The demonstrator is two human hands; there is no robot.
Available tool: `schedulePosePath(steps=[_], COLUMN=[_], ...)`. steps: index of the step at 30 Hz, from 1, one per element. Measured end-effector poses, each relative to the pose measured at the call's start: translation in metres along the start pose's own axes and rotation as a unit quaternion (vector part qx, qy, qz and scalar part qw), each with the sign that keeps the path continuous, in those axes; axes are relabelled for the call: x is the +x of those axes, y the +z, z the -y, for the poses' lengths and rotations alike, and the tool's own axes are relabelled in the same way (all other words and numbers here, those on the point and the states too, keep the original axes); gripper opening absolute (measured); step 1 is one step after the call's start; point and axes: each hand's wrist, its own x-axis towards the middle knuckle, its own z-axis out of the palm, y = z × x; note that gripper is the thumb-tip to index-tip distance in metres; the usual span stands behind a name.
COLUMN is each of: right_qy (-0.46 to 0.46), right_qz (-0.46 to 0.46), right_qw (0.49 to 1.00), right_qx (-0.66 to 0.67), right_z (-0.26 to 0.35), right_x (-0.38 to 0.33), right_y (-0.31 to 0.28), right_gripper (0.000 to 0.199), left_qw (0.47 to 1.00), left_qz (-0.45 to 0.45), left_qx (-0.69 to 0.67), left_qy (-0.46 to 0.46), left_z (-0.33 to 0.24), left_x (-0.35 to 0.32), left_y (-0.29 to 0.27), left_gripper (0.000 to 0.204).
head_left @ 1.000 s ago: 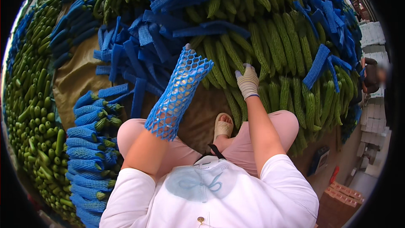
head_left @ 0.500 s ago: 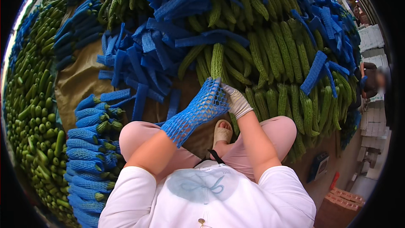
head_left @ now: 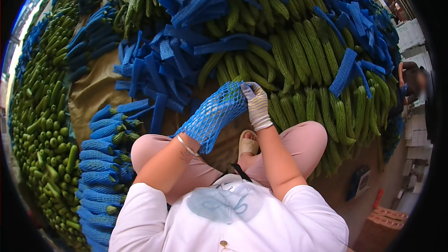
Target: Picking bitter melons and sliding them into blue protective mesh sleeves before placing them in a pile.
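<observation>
A blue foam net sleeve is stretched over my left hand, covering it from the fingers to the wrist. Through the mesh near its far end shows the green of a long ridged gourd, which my left fingers appear closed around; most of it is hidden. My right hand, in a striped glove, pinches the sleeve's far rim between thumb and fingers. Just beyond both hands lie more ridged gourds in rows. Loose flat blue sleeves are heaped to the far left of my hands.
Gourds in blue sleeves are stacked by my left knee. A big pile of shorter green vegetables fills the left side. Brown sheeting lies between. A scale-like device stands at right, near a reddish crate. Another person is far right.
The gourd that stuck out beyond my hands has been drawn back into the sleeve. My left hand has shifted slightly back, and my right hand has turned more upright at the rim.
</observation>
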Motion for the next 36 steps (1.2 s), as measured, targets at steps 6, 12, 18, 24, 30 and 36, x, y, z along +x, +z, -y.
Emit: schedulePosePath(steps=[6,12,18,24,30,36], right_qy=[0.015,0.251,0.181,0.029,-0.116,-0.066], right_qz=[-0.121,-0.013,0.081,0.28,0.257,0.17], right_qw=[0.991,0.902,0.968,0.959,0.95,0.964], right_qx=[-0.06,0.352,0.153,-0.023,-0.132,-0.194], right_z=[-0.029,0.014,0.036,0.09,0.084,0.074], right_x=[0.048,-0.011,-0.033,-0.093,-0.061,-0.043], right_y=[-0.071,-0.038,-0.042,0.015,-0.006,-0.064], right_gripper=[0.023,0.044,0.041,0.088,0.076,0.067], left_qw=[0.996,0.913,0.941,0.948,0.892,0.664], left_qz=[-0.071,-0.031,-0.024,-0.116,-0.312,-0.602], left_qx=[-0.019,0.405,0.337,0.224,-0.027,0.118], left_qy=[-0.054,0.039,-0.037,0.195,0.326,0.428], left_z=[-0.06,-0.033,-0.059,-0.043,-0.118,-0.184], left_x=[-0.043,-0.063,-0.091,-0.09,-0.161,-0.315], left_y=[0.088,0.104,0.115,0.111,0.074,-0.04], left_gripper=[0.037,0.04,0.026,0.067,0.046,0.066])
